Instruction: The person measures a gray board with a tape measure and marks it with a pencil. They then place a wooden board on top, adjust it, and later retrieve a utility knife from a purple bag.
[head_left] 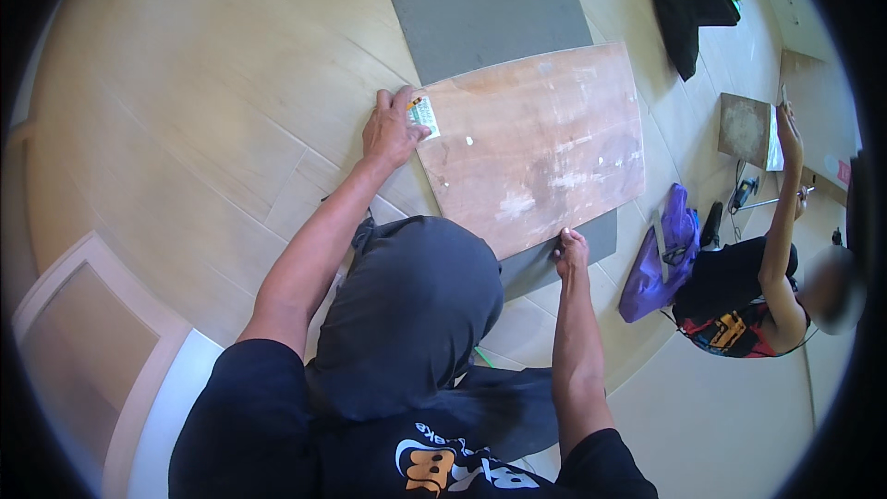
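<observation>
A thin plywood board (545,148) with white smears lies at an angle over a long grey sheet (490,0). My left hand (392,127) grips the board's left edge, its thumb on top beside a pale printed label (424,116). On the near edge, my right hand (572,249) is closed with its thumb over the board; its other fingers are partly hidden. Below the board, a near part of the grey sheet shows next to my right hand. My bent knee (416,268) is close to the board's near left corner.
Light tiles (231,92) cover the floor. To the right, another person (739,305) reaches an arm up near a wall, beside a purple bag (661,259) and a blue power tool (745,190). Dark cloth (670,9) lies at the far right. A framed panel (92,342) stands at left.
</observation>
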Demonstrator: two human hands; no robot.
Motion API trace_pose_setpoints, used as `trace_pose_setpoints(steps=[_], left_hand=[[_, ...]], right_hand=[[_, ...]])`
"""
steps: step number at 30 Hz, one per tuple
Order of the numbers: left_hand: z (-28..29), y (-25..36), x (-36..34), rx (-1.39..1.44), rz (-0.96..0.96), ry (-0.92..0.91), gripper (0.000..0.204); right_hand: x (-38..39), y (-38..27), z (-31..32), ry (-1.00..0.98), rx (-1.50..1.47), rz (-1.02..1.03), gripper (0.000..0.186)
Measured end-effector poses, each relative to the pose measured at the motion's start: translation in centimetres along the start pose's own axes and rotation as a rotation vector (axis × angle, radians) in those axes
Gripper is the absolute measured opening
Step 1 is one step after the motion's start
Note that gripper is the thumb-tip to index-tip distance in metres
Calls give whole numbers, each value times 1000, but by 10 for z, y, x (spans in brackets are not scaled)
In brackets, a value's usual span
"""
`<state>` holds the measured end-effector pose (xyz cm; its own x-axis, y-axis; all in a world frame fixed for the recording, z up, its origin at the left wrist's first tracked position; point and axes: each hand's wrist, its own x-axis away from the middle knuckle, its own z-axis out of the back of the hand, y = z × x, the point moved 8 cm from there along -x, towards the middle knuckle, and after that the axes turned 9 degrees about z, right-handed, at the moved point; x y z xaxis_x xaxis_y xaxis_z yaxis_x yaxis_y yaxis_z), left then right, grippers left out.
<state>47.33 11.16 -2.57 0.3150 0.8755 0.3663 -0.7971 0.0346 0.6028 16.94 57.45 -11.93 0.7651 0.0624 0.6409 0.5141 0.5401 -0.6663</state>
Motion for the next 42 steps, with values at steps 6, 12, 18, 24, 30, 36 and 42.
trace_pose_setpoints(steps=[6, 12, 18, 24, 30, 36, 42], left_hand=[[2, 1, -3, -2, 12, -15, 78], [-8, -6, -4, 8, 48, -40, 76], [53, -26, -77, -64, 90, 214, 50], [103, -19, -160, -508, -3, 606, 29], [100, -22, -160, -516, -5, 666, 27], [96, -25, -168, -529, 25, 600, 27], [93, -27, -171, -546, 22, 617, 27]], right_hand=[[2, -2, 0, -1, 38, -23, 19], [2, -2, -4, -55, 65, -31, 18], [12, -49, 8, 193, 551, 218, 31], [63, -202, -168, 98, 831, 1294, 65], [52, -189, -253, 148, 1066, 923, 76], [49, -184, -249, 169, 1100, 918, 78], [46, -183, -254, 163, 1117, 930, 78]])
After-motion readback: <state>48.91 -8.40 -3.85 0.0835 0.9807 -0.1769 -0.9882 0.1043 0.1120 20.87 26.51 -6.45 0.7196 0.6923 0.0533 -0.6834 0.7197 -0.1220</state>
